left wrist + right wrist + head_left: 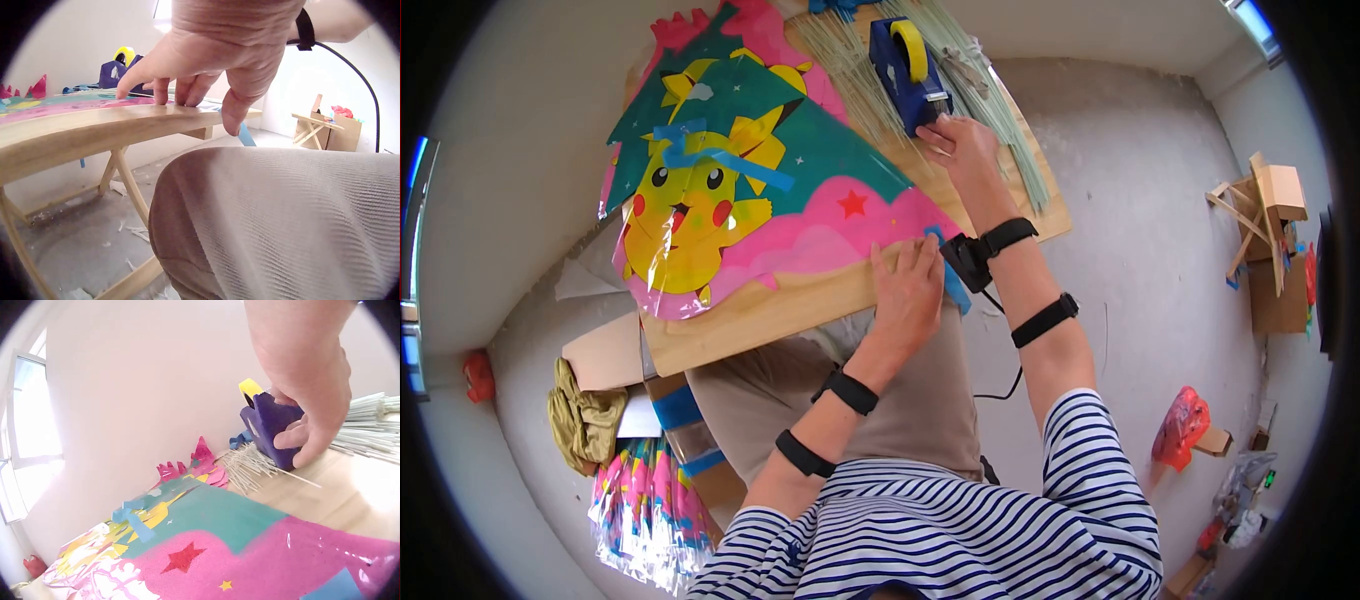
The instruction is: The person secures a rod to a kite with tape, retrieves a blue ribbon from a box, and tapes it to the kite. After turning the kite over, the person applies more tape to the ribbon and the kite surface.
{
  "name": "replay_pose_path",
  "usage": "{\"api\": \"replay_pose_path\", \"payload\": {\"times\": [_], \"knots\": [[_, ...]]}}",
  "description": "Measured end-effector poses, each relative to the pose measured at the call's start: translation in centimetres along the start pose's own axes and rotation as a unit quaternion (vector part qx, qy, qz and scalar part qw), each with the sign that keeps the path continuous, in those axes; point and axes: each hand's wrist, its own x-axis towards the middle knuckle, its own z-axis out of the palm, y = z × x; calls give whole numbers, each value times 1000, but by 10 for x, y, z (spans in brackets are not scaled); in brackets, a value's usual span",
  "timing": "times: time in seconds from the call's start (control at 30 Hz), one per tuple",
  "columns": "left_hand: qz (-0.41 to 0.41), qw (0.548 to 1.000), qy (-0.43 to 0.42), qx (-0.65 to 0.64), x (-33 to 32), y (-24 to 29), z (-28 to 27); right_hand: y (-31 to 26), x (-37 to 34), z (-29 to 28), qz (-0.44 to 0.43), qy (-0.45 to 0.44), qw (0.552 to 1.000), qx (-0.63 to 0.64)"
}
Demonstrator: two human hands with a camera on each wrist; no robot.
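A blue tape dispenser with a yellow ring stands near the board's far side. My right hand is at its cutter end, thumb and fingertips pinching at the tape's end; the tape itself is mostly hidden by the fingers. A printed plastic sheet, pink and green with a yellow cartoon figure, lies on the wooden board. My left hand rests its extended fingertips on the sheet's near edge, thumb below the board's edge in the left wrist view. Blue tape strips cross the figure; another blue strip hangs beside the left hand.
Bundles of thin pale sticks lie around the dispenser on the board. My knee is under its near edge. Folded printed sheets and an olive cloth are at left; a red bag is on the right-hand floor.
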Motion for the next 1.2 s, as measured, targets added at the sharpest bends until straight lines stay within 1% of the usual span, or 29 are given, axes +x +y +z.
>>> {"api": "replay_pose_path", "payload": {"times": [0.1, 0.2, 0.3, 0.33, 0.37, 0.4, 0.43, 0.47, 0.53, 0.6, 0.63, 0.7, 0.8, 0.83, 0.93, 1.03, 1.2], "knots": [[-3, 1000, 9, -4, 0, 1, 2, 11, 34, -3, -3, 30, 998, -54], [5, 1000, 26, -1, -1, -1, 6, 7, 48, 6, -51, 64, 979, -186], [8, 1000, 13, 18, -2, -1, 7, 4, 52, 11, -88, 108, 966, -219], [5, 1000, 4, 16, -3, 0, 6, 15, 62, -4, -92, 114, 932, -332], [3, 1000, -4, 15, -3, 1, 6, 29, 69, -22, -96, 118, 885, -440], [-1, 1000, -9, 17, -1, -2, 4, 29, 77, -27, -142, 87, 833, -528], [1, 1000, 10, 26, 6, -7, 5, 27, 82, -29, -193, 65, 768, -608], [1, 999, 19, 31, 5, -8, 7, 27, 85, -38, -271, 13, 695, -665], [1, 1000, 3, 26, -7, -1, 13, 23, 51, -49, -303, -79, 684, -659], [-5, 1000, -11, 29, 0, -1, 7, -28, -3, -3, -246, -159, 800, -524], [-4, 1000, -9, 28, 0, -1, 7, -35, -11, 0, -234, -219, 763, -561], [-2, 1000, -5, 27, -1, -1, 7, -43, -22, 0, -205, -337, 676, -623], [-2, 1000, 3, 28, 0, -1, 6, -30, -28, -9, -310, -387, 507, -706], [-3, 1000, 1, 22, -1, 0, 4, -26, -26, -8, -275, -401, 465, -739], [-7, 1000, -1, 12, -2, 1, 1, -21, -29, -3, -278, -426, 375, -775], [-12, 1000, 6, 10, -2, 2, 4, -20, -35, 5, -258, -426, 352, -793], [-14, 1000, 22, 3, -2, 0, 5, -14, -32, 6, -283, -444, 327, -785]]}}
